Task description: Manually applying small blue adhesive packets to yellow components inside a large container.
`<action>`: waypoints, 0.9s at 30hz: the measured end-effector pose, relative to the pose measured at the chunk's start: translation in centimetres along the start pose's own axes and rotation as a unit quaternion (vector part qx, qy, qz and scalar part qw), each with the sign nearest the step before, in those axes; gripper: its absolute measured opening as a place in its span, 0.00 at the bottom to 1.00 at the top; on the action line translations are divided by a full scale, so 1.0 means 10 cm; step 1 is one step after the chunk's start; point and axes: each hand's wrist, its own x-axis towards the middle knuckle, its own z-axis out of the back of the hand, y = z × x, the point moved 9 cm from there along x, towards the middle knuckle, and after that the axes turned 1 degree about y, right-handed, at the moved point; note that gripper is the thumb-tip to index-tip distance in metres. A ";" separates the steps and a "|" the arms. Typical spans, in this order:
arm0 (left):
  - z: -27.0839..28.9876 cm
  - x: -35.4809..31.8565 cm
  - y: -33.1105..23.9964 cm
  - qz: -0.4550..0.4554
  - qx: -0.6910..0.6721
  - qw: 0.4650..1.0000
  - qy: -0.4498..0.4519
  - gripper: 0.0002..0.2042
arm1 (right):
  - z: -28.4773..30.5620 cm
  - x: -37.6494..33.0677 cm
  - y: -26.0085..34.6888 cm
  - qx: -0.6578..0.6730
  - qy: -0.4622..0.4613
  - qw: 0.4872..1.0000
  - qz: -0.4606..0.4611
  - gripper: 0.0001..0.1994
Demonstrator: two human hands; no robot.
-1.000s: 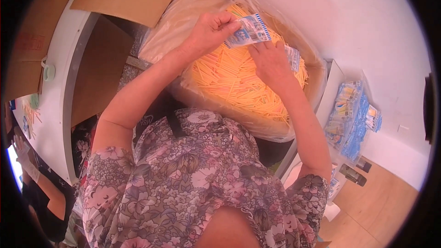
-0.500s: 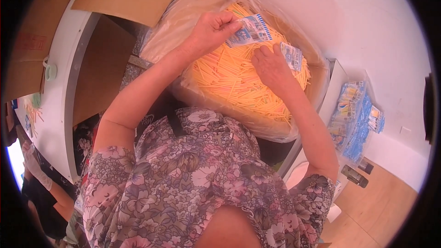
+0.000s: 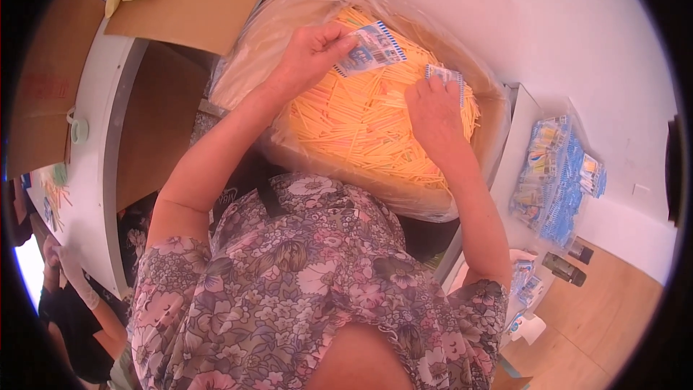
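Observation:
My left hand pinches a small blue-and-white printed packet by its near edge, holding it above a big heap of thin orange sticks. The sticks fill a clear plastic bag set in a box. My right hand lies palm down on the sticks a little to the right, with a second small blue-and-white packet under its fingertips. The two hands are apart.
A stack of blue-and-white packets lies on the white surface at the right. Brown cardboard box flaps stand at the upper left beside a white table edge. Another person's gloved hand shows at the lower left.
My right hand has slid away from the left hand's packet and now rests on the sticks over a second packet. The left hand keeps its packet in nearly the same place.

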 end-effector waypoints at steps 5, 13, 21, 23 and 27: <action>-0.02 -0.04 -0.06 0.003 -0.046 0.999 -0.005 0.08 | -0.15 -0.31 -0.31 0.209 -0.015 0.966 -0.149 0.05; -0.82 -0.21 -0.21 -0.021 0.043 0.958 0.283 0.08 | -0.58 -0.50 -0.37 0.778 -0.063 0.559 -0.280 0.12; -1.02 -0.18 -0.14 0.024 0.028 0.955 0.293 0.06 | -0.51 -0.67 -0.32 0.739 -0.149 0.565 -0.333 0.18; -0.91 -0.15 -0.30 -0.034 0.024 0.965 0.259 0.06 | -0.64 -0.75 -0.36 0.754 -0.129 0.538 -0.354 0.14; -0.80 -0.22 -0.22 0.048 -0.059 0.970 0.230 0.06 | -0.99 -0.51 -0.32 0.879 -0.023 0.331 -0.343 0.09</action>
